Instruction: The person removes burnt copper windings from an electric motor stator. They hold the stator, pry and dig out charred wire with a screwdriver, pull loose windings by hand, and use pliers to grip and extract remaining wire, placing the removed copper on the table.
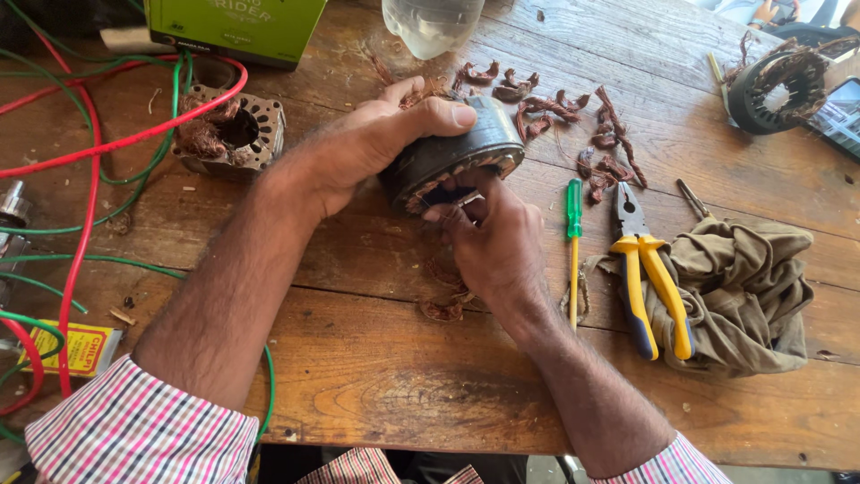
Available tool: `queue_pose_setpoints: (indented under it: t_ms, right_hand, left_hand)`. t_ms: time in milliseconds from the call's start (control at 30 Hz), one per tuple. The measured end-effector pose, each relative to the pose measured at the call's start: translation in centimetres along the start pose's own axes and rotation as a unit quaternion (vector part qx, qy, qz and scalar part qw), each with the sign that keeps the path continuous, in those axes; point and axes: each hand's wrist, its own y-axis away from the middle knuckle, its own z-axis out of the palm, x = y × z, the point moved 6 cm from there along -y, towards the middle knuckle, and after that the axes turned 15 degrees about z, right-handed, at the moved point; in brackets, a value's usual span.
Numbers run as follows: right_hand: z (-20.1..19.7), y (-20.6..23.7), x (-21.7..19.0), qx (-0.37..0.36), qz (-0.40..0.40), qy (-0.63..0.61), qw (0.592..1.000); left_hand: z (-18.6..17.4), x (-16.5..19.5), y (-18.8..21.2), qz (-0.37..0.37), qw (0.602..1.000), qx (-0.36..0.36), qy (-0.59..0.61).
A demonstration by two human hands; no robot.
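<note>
A dark motor stator (457,152) rests tilted on the wooden table (376,358), clasped from above by the left hand (376,148), thumb across its casing. Beneath it, the right hand (493,242) pinches a small metal piece at the stator's open end. Right of that hand lie a green screwdriver (573,242), yellow-handled pliers (647,273) and an olive cloth (743,287); copper wire scraps (573,125) are strewn beyond the grip.

A dark, round motor stator (452,152) is tilted on its side just above the wooden desk (385,358), its slotted open end facing the person, copper showing inside.
</note>
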Motion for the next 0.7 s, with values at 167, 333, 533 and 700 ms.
queue_pose_setpoints:
  t_ms: [167,333,533,700]
  right_hand:
    - [-0.7,0.4,-0.7,0.020,-0.033,0.006,0.999]
    - [-1.4,0.9,0.0,-0.016,0.043,0.061,0.997]
    - [-6.5,0.6,-0.3,0.038,-0.165,0.073,0.983]
    - [-11.6,-1.3,3.3,0.156,-0.207,-0.118,0.959]
  left_hand:
    - [0.3,0.1,0.0,0.006,1.000,-0.010,0.007]
    - [-0.4,-0.9,-0.1,0.016,0.999,0.015,-0.029]
    - [-1.6,-1.4,-0.3,0.070,0.930,0.012,-0.360]
    - [-1.3,-1.3,-1.3,0.053,0.923,-0.001,-0.382]
